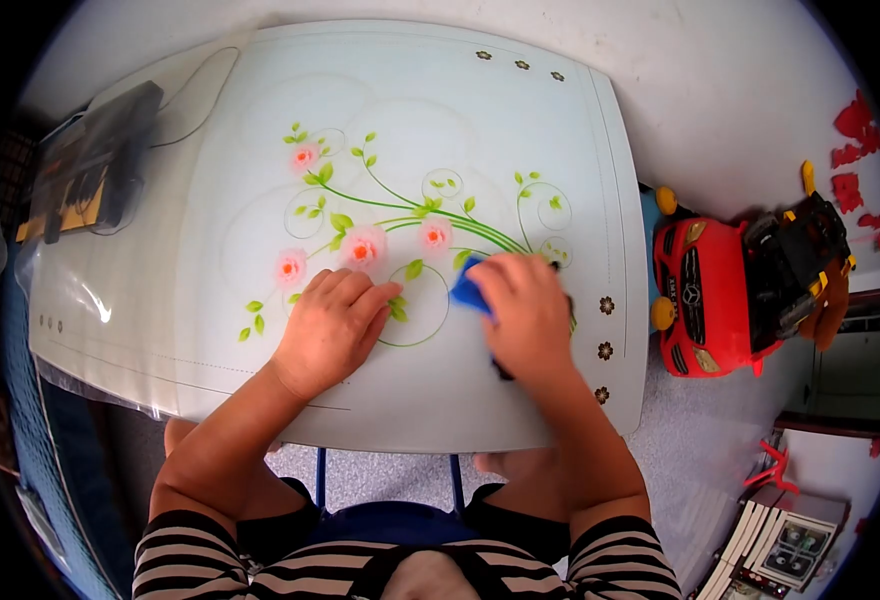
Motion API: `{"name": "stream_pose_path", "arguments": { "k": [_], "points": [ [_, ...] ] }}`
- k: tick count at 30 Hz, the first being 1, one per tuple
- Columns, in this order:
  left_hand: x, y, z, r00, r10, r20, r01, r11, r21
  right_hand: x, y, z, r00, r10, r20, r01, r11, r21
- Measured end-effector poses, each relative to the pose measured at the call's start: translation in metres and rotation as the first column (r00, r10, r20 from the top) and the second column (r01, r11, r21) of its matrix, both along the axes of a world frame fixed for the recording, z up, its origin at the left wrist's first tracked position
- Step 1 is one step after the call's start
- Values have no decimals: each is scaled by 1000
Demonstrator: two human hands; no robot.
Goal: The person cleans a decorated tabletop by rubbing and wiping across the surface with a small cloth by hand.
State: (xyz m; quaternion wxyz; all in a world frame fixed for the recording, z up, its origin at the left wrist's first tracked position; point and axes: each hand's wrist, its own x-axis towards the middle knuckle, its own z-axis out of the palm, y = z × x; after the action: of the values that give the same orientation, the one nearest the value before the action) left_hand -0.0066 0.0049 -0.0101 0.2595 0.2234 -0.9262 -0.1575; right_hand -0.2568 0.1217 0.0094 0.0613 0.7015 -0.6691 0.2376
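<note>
My right hand (525, 310) is closed on a small flat blue piece (470, 288) that sticks out past the fingertips; its kind does not show. Dark bits appear at both sides of that hand, mostly hidden under it, and I cannot tell what they are. My left hand (328, 325) rests on the table with curled fingers, thumb against the forefinger. Whatever it may hold is hidden. Both hands are over the pale tabletop (440, 400), printed with pink flowers and green vines, and they are apart from each other.
At the table's left end, a dark device (120, 150) with a thin cable lies under clear plastic sheeting (195, 150). A red toy car (705, 295) stands beyond the right edge. Lower right are stacked books (745, 540). A blue seat (390, 525) is below me.
</note>
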Motion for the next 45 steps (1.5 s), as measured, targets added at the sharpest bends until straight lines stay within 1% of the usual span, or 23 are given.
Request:
{"name": "stream_pose_path", "arguments": {
  "k": [2, 3, 5, 6, 8, 11, 13, 14, 17, 19, 20, 22, 24, 28, 29, 31, 32, 35, 36, 39, 41, 43, 45],
  "points": [
    [0, 0, -1, 1000, 8, -16, -8, 1000, -5, 26, 3, -5, 984, 175, 28, -174, 984, -29],
    [-1, 0, -1, 1000, 5, -14, -5, 1000, -5, 36, 6, -7, 985, 172, 30, -171, 985, -30],
    [0, 0, -1, 1000, 9, -9, -9, 1000, -6, 49, 10, -10, 932, 345, 108, -346, 938, -7],
    [0, -1, -1, 1000, 9, -8, -9, 1000, -6, 46, 9, -9, 933, 345, 108, -346, 938, -7],
    [1, -1, -2, 1000, 7, -5, -7, 1000, -1, 30, 5, -5, 940, 268, 213, -286, 957, 56],
    [2, -1, 0, 1000, 6, -8, -6, 1000, 12, -9, -5, -7, 991, -52, 124, 45, 997, 56],
    [2, 0, -1, 1000, 10, -9, -10, 1000, 12, -36, -10, -9, 963, -264, 57, 263, 965, 23],
    [1, -1, -1, 1000, 11, -9, -11, 1000, 12, -48, -9, -14, 950, -308, 59, 308, 951, 2],
    [1, -1, 0, 1000, 5, -19, -5, 1000, 13, -46, -8, -12, 956, -293, 27, 293, 956, -12],
    [1, -1, 1, 1000, 3, -16, -3, 1000, 9, -26, -5, -5, 986, -165, -37, 164, 986, -31],
    [1, -1, 0, 1000, 0, -13, 0, 1000, 6, -16, -4, -3, 986, -165, -35, 164, 986, -30],
    [1, -1, -1, 1000, -1, -15, 1, 1000, 1, 7, 0, -1, 995, 80, 56, -80, 997, 7],
    [0, 0, -1, 1000, -4, -19, 4, 1000, -5, 31, 4, -4, 975, 215, 53, -213, 976, -38],
    [0, -1, -2, 1000, -4, -22, 4, 1000, -5, 34, 6, 2, 942, 286, 175, -297, 954, 43],
    [0, -1, -1, 1000, -4, -19, 4, 1000, -10, 24, 5, -3, 973, 199, 118, -201, 980, 8],
    [1, -1, -1, 1000, -3, -17, 3, 1000, -9, -10, 1, 1, 998, -8, 68, 4, 999, 53],
    [1, -1, -1, 1000, -1, -11, 1, 1000, -7, -28, 2, 0, 986, -168, 1, 167, 985, 41],
    [1, -1, -3, 999, -4, -34, 3, 1000, -20, -101, 11, -15, 839, -541, -66, 541, 841, -21],
    [1, -1, -3, 999, -4, -39, 3, 1000, -18, -114, 12, -10, 781, -621, -62, 623, 782, 16],
    [0, 0, -2, 1000, -1, -28, 0, 1000, -13, -122, 14, -14, 760, -648, -48, 649, 761, 14],
    [0, 0, -2, 1000, 2, -15, -3, 1000, -15, -94, 8, -12, 881, -464, -91, 469, 883, 35],
    [1, 0, -2, 1000, -4, -11, 3, 1000, -8, -49, 3, -7, 962, -274, 12, 272, 959, 81],
    [0, 0, -2, 1000, -10, -5, 10, 1000, -1, -9, 0, 0, 997, 15, 71, -20, 997, 72]
  ]
}}
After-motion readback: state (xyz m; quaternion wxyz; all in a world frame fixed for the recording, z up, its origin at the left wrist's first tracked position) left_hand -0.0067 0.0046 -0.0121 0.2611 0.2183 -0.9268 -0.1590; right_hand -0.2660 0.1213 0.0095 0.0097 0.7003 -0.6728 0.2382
